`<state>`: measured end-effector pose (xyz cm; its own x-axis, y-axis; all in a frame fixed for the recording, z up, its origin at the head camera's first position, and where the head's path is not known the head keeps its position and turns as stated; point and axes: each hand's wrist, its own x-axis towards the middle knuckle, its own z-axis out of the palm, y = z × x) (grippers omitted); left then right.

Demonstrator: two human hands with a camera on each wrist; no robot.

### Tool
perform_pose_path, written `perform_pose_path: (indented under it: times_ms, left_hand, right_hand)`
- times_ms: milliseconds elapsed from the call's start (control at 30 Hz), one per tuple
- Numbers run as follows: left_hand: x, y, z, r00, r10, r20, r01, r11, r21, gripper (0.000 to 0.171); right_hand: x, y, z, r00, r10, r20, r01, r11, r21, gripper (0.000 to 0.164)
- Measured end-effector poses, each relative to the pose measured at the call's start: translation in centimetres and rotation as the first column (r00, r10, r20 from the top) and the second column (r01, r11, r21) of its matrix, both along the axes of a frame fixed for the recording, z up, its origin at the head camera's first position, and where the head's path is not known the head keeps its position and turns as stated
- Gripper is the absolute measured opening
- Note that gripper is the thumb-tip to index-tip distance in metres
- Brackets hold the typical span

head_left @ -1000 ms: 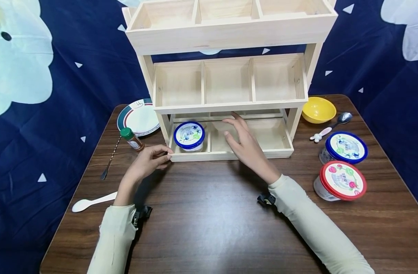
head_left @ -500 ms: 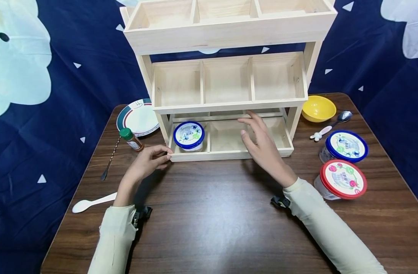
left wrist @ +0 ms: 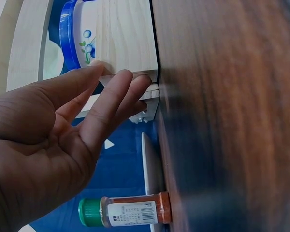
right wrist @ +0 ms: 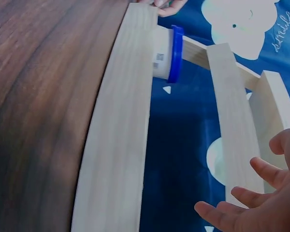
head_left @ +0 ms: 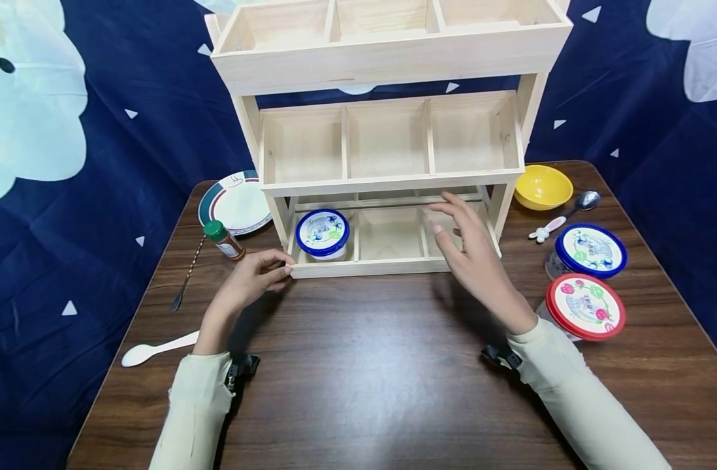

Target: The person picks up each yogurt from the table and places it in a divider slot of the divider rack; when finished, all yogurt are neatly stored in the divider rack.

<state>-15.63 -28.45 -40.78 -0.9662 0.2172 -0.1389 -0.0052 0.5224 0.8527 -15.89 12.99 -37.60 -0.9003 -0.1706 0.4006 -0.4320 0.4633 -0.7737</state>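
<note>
A three-tier wooden rack (head_left: 388, 267) stands on the table. My left hand (head_left: 249, 281) pinches the left front corner of its bottom tier between thumb and fingers; in the left wrist view the thumb tip (left wrist: 97, 65) meets the board's edge. A tub with a blue lid (head_left: 322, 233) sits in the bottom tier's left compartment, just beside that hand. My right hand (head_left: 476, 261) hovers over the bottom tier's right compartment, its fingers spread and holding nothing. In the right wrist view those fingers (right wrist: 251, 197) stand apart from the boards.
At right are a yellow bowl (head_left: 543, 188), a rabbit-handled spoon (head_left: 586, 200), another blue-lidded tub (head_left: 591, 250) and a red-lidded tub (head_left: 588, 307). At left are plates (head_left: 241, 205), a green-capped spice bottle (head_left: 223, 240), a thin twisted-handled spoon (head_left: 189, 274) and a white spoon (head_left: 153, 349).
My right hand has moved to the right, from above the bottom tier's middle compartment to above its right one. My left hand stays at the rack's corner. The tubs keep their places.
</note>
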Motion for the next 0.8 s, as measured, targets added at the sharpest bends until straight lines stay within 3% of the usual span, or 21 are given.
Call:
perform_pose_path:
  times_ms: [267, 567, 800]
  left_hand:
    - [-0.1, -0.1, -0.1, 1.0, 0.002, 0.003, -0.002, 1.0, 0.0, 0.018]
    - [0.0, -0.2, 0.0, 1.0, 0.009, 0.021, -0.009, 1.0, -0.008, 0.018]
    - [0.1, -0.1, 0.1, 1.0, -0.005, -0.008, 0.005, 1.0, 0.005, 0.017]
  right_hand:
    - [1.1, 1.7, 0.9, 0.999, -0.038, -0.034, 0.038, 0.999, 0.017, 0.037]
    - [2.3, 3.9, 1.0, 0.995, -0.103, 0.006, 0.103, 0.994, 0.021, 0.037]
    - [3.3, 5.2, 1.1, 0.989, -0.145, -0.002, 0.145, 0.988, 0.059, 0.039]
